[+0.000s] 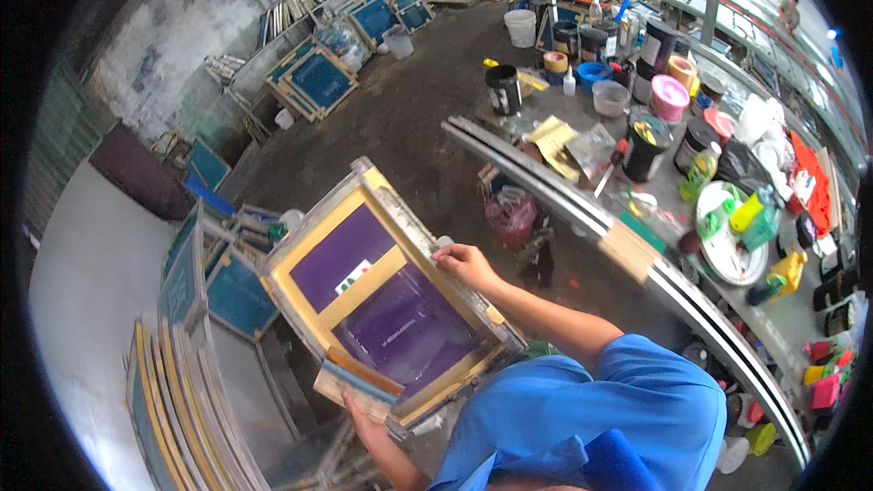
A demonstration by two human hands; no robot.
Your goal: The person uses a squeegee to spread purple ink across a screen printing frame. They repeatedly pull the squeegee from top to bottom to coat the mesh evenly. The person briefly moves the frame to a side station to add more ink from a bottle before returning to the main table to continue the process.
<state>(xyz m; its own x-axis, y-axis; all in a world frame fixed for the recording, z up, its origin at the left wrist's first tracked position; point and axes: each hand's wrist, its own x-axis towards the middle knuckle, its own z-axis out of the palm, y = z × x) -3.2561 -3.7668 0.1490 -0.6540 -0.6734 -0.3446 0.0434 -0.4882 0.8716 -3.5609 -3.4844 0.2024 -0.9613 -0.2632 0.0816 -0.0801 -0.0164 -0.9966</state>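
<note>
A screen printing frame [364, 316] tilts in front of me, its purple mesh bordered and crossed by tan tape. A small white patch with coloured marks [354, 278] sits on the upper mesh. Across the frame's lower left edge lies a squeegee [359, 385] with a wooden handle and a brown blade. My left hand [364, 423] is closed round the squeegee from below, close to the frame's corner; some fingers are hidden. At the right edge of the frame my right hand [466, 267] is closed, fingertips pinching a small pale grey thing [443, 243] I cannot make out.
At right, a long metal rail [564, 205] borders a bench with ink tubs [646, 147], bottles and an oval white basin [729, 255]. Several frames [164, 391] stand at lower left; more blue screens [318, 82] lean by the far wall. A pink bag [511, 216] sits below the rail.
</note>
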